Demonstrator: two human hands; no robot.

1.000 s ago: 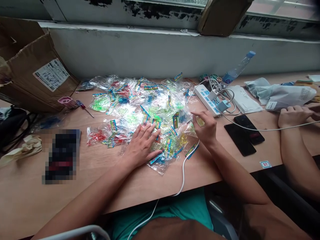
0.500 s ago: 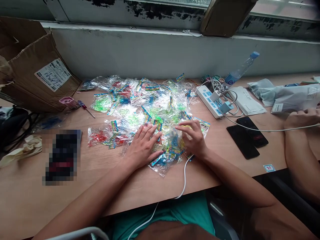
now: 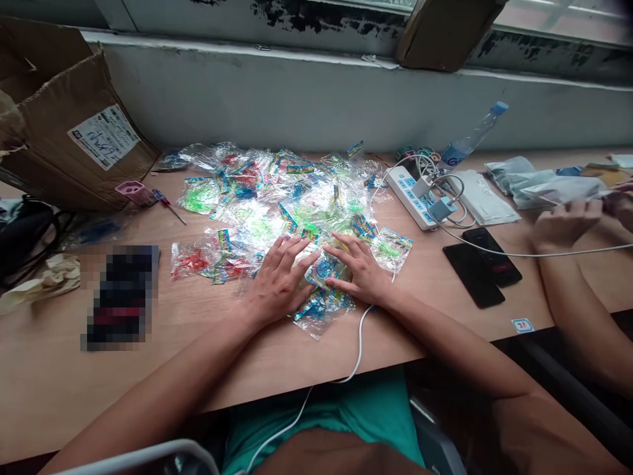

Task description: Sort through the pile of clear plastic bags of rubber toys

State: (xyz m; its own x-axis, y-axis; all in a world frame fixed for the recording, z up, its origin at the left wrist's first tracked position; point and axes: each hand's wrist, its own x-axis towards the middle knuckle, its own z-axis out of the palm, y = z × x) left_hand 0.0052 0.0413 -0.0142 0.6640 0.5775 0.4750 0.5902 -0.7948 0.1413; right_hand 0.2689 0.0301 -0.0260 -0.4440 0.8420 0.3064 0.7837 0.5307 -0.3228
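Observation:
A wide heap of small clear plastic packets (image 3: 301, 188) with colourful header strips lies on the wooden table (image 3: 208, 343). Green, red and blue pieces show through the film. My left hand (image 3: 281, 274) rests on the near part of the heap, fingers spread. Opposite it, my right hand (image 3: 360, 269) lies with fingers apart, touching the packets. Between the two hands is a packet with blue contents (image 3: 324, 269); neither hand grips it. One packet with green contents (image 3: 392, 248) lies just beyond my right hand, and a packet with red pieces (image 3: 192, 261) sits at the heap's left.
A cardboard box (image 3: 74, 125), a screwdriver (image 3: 169, 206) and a pixelated dark object (image 3: 121, 297) are on the left. At right are a power strip (image 3: 410, 196), a bottle (image 3: 475, 140), two phones (image 3: 473, 276) and another person's hand (image 3: 568, 227). A white cable (image 3: 360, 343) crosses the near edge.
My right hand has let go of a clear packet with blue contents and come down flatter, nearer my left hand. A green packet now shows beyond it. The other person's hand has shifted left.

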